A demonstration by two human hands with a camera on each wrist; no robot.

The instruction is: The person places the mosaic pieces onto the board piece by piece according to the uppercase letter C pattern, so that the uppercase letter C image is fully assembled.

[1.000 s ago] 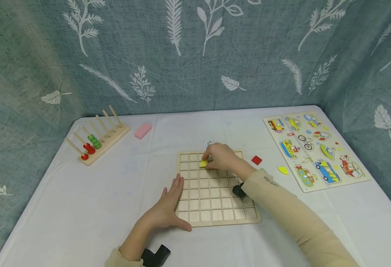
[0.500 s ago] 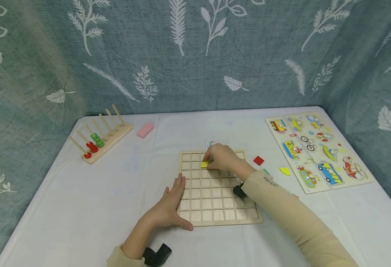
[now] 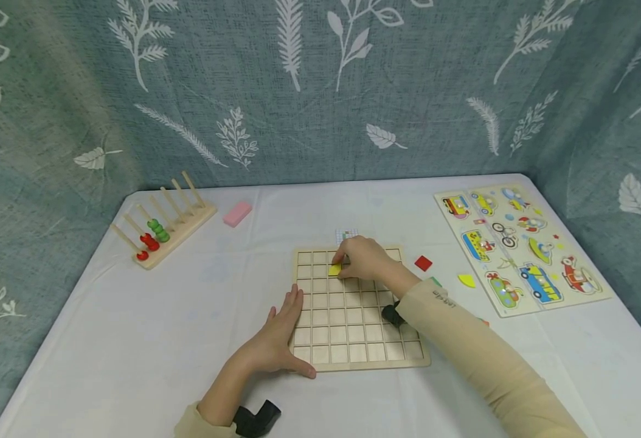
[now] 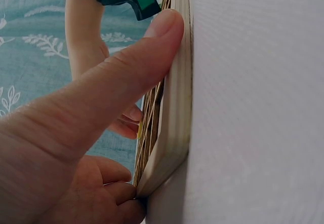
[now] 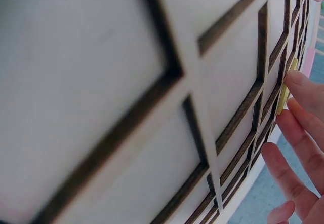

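At the far left of the desk (image 3: pixel 134 340) stands a wooden peg rack (image 3: pixel 159 228) with red and green beads, and just right of it lies a pink block (image 3: pixel 237 214). The left hand (image 3: pixel 277 340) rests flat against the left edge of the wooden grid board (image 3: pixel 353 347); its fingers are straight and close together, with the thumb along the near edge. The right hand (image 3: pixel 367 260) is over the far part of the board, and its fingers (image 5: pixel 304 95) pinch a yellow tile (image 3: pixel 334 269), which lies in a cell of the second row from the far edge. Right of the board lie a red square (image 3: pixel 423 263) and a yellow quarter-round piece (image 3: pixel 466 280). At the far right is a vehicle puzzle (image 3: pixel 520 246).
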